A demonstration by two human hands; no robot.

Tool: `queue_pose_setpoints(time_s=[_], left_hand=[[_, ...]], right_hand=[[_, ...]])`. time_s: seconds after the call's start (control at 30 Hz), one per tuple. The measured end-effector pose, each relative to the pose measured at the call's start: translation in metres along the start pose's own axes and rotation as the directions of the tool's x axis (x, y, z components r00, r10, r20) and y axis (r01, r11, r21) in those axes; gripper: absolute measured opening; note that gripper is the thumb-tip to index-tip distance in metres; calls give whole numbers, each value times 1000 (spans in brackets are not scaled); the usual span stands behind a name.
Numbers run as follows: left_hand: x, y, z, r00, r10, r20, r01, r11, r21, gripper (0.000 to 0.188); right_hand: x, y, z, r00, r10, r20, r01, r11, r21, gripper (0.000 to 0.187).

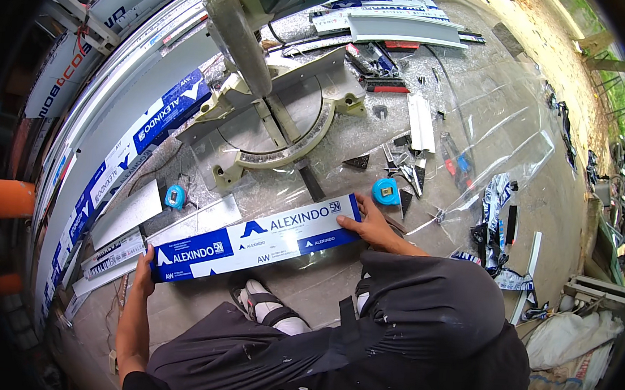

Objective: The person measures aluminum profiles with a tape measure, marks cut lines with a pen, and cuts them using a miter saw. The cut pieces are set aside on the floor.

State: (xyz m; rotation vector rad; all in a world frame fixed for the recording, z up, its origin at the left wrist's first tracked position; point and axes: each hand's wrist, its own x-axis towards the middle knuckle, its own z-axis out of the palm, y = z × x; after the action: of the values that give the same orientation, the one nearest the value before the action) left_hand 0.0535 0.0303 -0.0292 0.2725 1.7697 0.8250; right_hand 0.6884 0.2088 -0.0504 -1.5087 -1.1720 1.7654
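On the ground before the crouching person, a long flat profile piece (pixel 255 240) wrapped in blue-and-white printed film lies crosswise, its left end lower in the view than its right.

Left hand (pixel 144 269): set at the left end of the piece, fingers curled round that end and gripping it; the fingertips are hidden behind the piece.

Right hand (pixel 370 226): laid at the right end, fingers extended and resting against the end edge, palm down, nothing pinched.

Items near the right hand: a blue tape measure (pixel 387 191) just beyond the fingers; a sheet of clear plastic film (pixel 504 147) spread across the ground to the right; small dark offcuts (pixel 408 174) scattered beside the tape.

Items near the left hand: a second, smaller blue tape measure (pixel 175 197) above the piece; short grey and white profile lengths (pixel 126 214) lying between it and the stack at left.

Behind the piece: a mitre saw (pixel 275 113) with round turntable base and its arm raised toward the camera.

Far left: long stacked profiles (pixel 125 127), white with blue printed wrapping, running diagonally.

Below: the person's dark trousers and one foot in a white sock and sandal (pixel 268 308), just under the piece's middle.
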Motion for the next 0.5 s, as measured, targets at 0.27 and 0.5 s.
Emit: queue_pose_setpoints(time_s=[0.27,0.5], left_hand=[[-15,11,14,999,-5,53,7,999,-44,55],[-3,1,3,997,-43,56,44,999,-25,56]], right_hand=[[7,-9,-6,976,151,155,-159,987,37,89],[-3,-14,-5,971,178,158,-196,974,110,77]])
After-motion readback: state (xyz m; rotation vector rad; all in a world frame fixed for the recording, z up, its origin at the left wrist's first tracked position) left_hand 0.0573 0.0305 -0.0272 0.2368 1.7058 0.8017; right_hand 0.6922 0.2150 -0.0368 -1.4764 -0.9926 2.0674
